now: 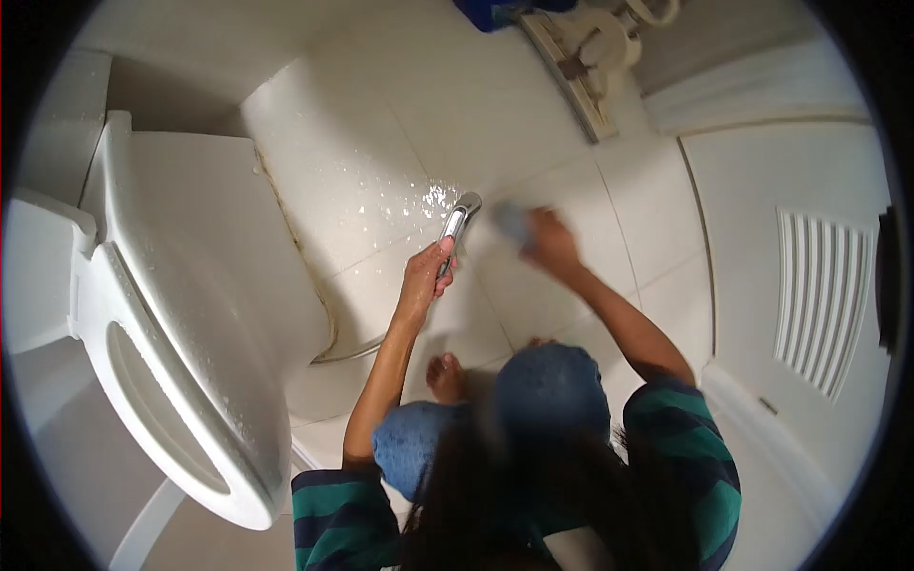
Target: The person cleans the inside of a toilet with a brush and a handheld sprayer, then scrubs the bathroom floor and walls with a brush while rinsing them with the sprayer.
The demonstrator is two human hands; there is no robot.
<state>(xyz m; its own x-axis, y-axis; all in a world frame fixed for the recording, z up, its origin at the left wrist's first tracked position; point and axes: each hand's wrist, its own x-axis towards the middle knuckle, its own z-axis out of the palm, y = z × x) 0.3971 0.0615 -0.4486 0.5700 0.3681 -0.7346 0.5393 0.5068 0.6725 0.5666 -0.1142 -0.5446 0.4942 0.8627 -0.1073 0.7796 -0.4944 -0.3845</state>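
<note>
My left hand (422, 278) is wrapped round the handle of a chrome hand-held sprayer (458, 221), low over the tiled floor (533, 295). Bright droplets of water (419, 198) show beside the sprayer's head. To its right, my right hand (552, 240) is closed on a grey-blue block-like object (512, 225). Motion smears both, so I cannot make out what kind of object it is. A curved hose (354, 355) lies by the base of the white toilet (214, 285) and passes behind my left forearm.
The toilet, its seat (167, 409) wet with drops, fills the left side. At the top stand a beige T-shaped floor squeegee (571, 76) and a blue container (495, 11). A white door with a slatted vent (821, 300) is on the right. My bare foot (446, 378) and denim-covered knees (552, 390) are below.
</note>
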